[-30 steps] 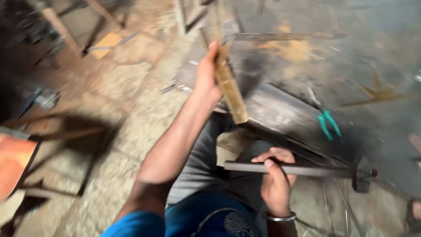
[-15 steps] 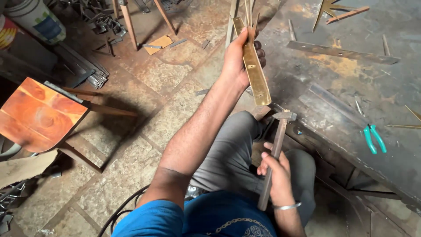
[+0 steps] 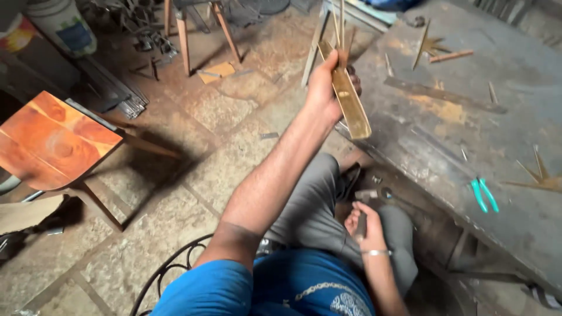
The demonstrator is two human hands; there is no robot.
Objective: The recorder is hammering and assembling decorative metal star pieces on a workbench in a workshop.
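Left hand (image 3: pixel 325 86): upper centre of frame, fingers closed around a flat brass strip (image 3: pixel 350 99) held above the dark metal table (image 3: pixel 468 111) edge.
Right hand (image 3: pixel 364 223): lower centre, fingers wrapped around a hammer (image 3: pixel 364 202) handle beside the knee.
Table right: green pliers (image 3: pixel 483 195).

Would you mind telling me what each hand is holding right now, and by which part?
The left hand grips a brass-coloured metal strip near its upper end. The right hand holds a hammer by its handle, just below the head.
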